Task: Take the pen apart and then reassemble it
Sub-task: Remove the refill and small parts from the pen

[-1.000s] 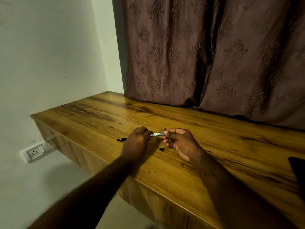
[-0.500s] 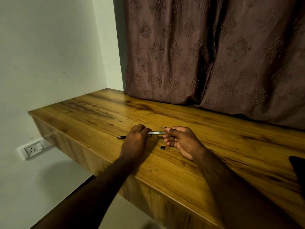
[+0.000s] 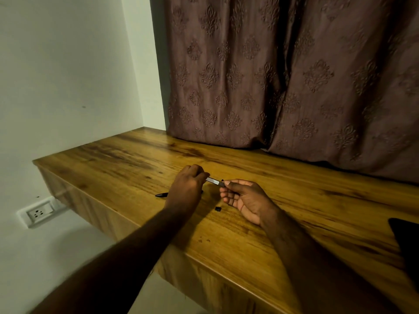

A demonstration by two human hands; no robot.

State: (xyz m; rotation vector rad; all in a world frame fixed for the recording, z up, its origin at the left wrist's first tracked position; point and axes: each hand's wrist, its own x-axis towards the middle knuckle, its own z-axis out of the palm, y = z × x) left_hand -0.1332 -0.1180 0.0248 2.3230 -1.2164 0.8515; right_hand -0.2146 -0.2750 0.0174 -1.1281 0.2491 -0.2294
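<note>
A silvery pen barrel (image 3: 213,181) is held just above the wooden counter (image 3: 317,207), between both hands. My left hand (image 3: 186,189) grips its left end with curled fingers. My right hand (image 3: 246,200) pinches its right end between thumb and forefinger. A thin black pointed pen part (image 3: 161,194) lies on the wood, sticking out left from under my left hand. A small black cap piece (image 3: 218,208) lies on the counter below my right hand's fingers.
Brown patterned curtains (image 3: 283,75) hang down to the counter's back edge. A white wall with a socket (image 3: 38,213) is at the left, below the counter's end. A dark object (image 3: 405,241) sits at the right edge of the counter.
Both hands have lifted the barrel slightly and its left end now tilts up. The black pointed part and the small cap piece have stayed where they lay.
</note>
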